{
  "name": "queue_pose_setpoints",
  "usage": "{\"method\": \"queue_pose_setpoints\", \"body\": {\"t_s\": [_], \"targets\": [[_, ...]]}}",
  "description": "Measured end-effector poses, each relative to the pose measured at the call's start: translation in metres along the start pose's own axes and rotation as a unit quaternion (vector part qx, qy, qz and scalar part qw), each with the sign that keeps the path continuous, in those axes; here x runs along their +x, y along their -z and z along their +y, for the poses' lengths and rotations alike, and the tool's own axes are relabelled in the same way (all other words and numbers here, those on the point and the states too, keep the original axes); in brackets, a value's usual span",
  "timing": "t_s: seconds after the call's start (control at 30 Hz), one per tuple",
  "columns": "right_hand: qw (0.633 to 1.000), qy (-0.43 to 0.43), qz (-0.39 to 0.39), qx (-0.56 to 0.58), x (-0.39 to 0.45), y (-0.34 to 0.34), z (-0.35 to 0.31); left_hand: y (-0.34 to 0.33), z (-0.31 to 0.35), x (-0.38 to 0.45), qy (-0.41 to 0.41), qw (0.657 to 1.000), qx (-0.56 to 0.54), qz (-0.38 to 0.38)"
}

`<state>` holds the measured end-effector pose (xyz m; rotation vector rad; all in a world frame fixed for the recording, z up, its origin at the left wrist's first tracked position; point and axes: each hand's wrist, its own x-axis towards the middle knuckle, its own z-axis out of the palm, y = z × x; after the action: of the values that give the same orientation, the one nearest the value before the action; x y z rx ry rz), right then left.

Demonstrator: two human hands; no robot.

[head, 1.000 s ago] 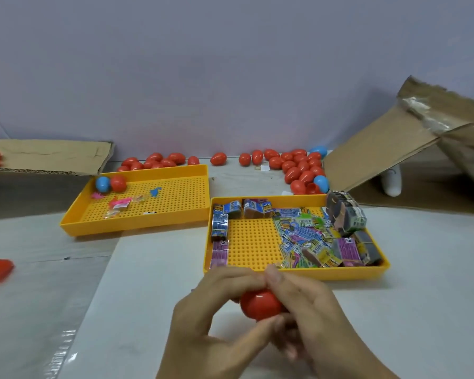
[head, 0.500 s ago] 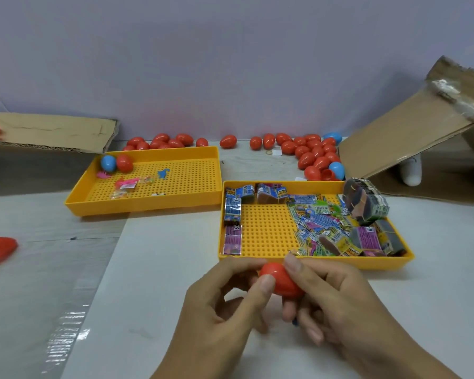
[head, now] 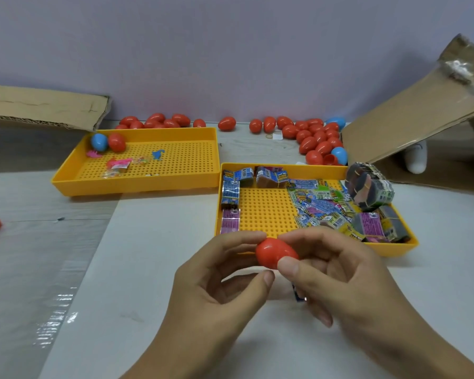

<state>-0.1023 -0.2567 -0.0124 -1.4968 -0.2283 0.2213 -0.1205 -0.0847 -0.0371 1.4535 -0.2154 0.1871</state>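
A red plastic egg [head: 274, 252] is held above the white table, just in front of the near yellow tray [head: 394, 248]. My right hand [head: 348, 280] pinches the egg between thumb and forefinger. My left hand [head: 216, 291] touches the egg's left end with its forefinger, and its thumb sits just below the egg. A small blue-printed piece [head: 297, 295] shows under my right hand, mostly hidden.
The near tray holds several printed paper packets [head: 320, 206]. A second yellow tray [head: 137, 181] at the back left has a blue egg [head: 99, 141], a red egg [head: 117, 142] and small toys. Many red eggs [head: 312, 135] lie along the wall. Cardboard flaps stand at the left [head: 44, 108] and right [head: 411, 110].
The egg has risen and turned from between both palms to the fingertips. My left hand has loosened its grip; my right hand now pinches it. The view has tilted.
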Motion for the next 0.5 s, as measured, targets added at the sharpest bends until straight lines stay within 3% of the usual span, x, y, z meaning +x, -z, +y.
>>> {"method": "queue_pose_setpoints", "body": {"t_s": [0.23, 0.5], "targets": [[0.995, 0.06, 0.0, -0.081, -0.001, 0.0022, 0.0013, 0.0003, 0.0001, -0.0018, -0.019, 1.0, -0.002, -0.014], [0.997, 0.05, -0.011, -0.066, -0.0026, 0.0028, -0.0007, 0.0002, 0.0018, -0.0026, -0.021, 0.999, 0.014, -0.02]]}}
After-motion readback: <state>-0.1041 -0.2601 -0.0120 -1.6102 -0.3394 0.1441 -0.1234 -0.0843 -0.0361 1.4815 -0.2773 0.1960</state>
